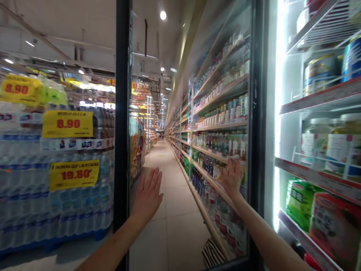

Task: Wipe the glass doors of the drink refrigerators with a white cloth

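An open cooler door with a dark frame [122, 124] stands in front of me, its glass [180, 233] showing the aisle and mirrored shelves. My left hand [148, 195] is raised flat at the left part of the pane, fingers stretched and nothing held. Whether its palm touches the glass, I cannot tell. Higher up on the right side, my right hand [232, 177] presses a small, crumpled whitish cloth [234, 157] to the pane with its fingers. Most of the cloth is hidden under the fingers, so its exact kind is unclear.
To the right, lit cooler shelves [321, 173] hold jars, cans, a green pouch [301, 201] and a red pack [335, 229]. Stacked water bottles [76, 203] with yellow price signs [73, 175] stand to the left. Striped fabric [213, 254] shows low in the glass.
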A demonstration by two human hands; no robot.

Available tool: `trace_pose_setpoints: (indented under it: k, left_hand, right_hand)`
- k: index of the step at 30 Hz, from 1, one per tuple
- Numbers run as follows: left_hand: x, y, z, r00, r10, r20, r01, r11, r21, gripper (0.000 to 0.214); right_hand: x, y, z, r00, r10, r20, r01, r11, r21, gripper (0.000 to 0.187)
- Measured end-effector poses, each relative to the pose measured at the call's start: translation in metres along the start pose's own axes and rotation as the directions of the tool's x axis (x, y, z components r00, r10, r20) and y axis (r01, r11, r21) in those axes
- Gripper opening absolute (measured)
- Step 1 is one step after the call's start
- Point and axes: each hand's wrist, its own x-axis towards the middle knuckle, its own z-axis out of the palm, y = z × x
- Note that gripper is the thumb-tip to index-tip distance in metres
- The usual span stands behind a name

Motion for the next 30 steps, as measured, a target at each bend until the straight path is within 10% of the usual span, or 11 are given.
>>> trace_pose_setpoints:
  k: [7, 11, 19, 22, 24, 28, 30]
  left_hand:
    - [-0.003, 0.001, -0.004, 1.000, 0.001, -0.009, -0.002, 0.999, -0.037, 0.065]
    - [-0.005, 0.000, -0.007, 1.000, 0.008, 0.011, -0.008, 0.999, -0.032, 0.066]
    - [-0.010, 0.000, -0.005, 0.998, 0.017, 0.060, -0.017, 1.000, 0.002, 0.065]
    - [-0.011, 0.000, -0.006, 0.998, 0.021, 0.064, -0.021, 1.000, 0.001, 0.065]
    - [-0.013, -0.002, -0.007, 0.998, 0.031, 0.059, -0.031, 1.000, 0.002, 0.065]
    - [-0.021, -0.011, -0.005, 0.996, 0.080, 0.029, -0.080, 0.997, 0.017, 0.060]
    - [-0.025, -0.018, -0.004, 0.992, 0.128, 0.012, -0.128, 0.991, 0.033, 0.058]
  right_hand:
    - [-0.070, -0.109, -0.006, 0.878, -0.461, 0.126, 0.431, 0.877, 0.211, 0.049]
    - [-0.085, -0.125, -0.012, 0.787, -0.597, 0.153, 0.542, 0.789, 0.291, 0.045]
    - [-0.029, -0.092, -0.003, 0.998, -0.062, 0.015, 0.059, 0.987, 0.150, 0.044]
    - [-0.050, -0.116, -0.003, 0.981, -0.186, 0.061, 0.173, 0.968, 0.180, 0.047]
    - [-0.078, -0.134, -0.007, 0.875, -0.460, 0.150, 0.414, 0.873, 0.258, 0.048]
    - [-0.114, -0.150, -0.015, 0.459, -0.859, 0.228, 0.726, 0.511, 0.460, 0.044]
    - [-0.099, -0.148, -0.014, 0.402, -0.894, 0.197, 0.767, 0.446, 0.461, 0.043]
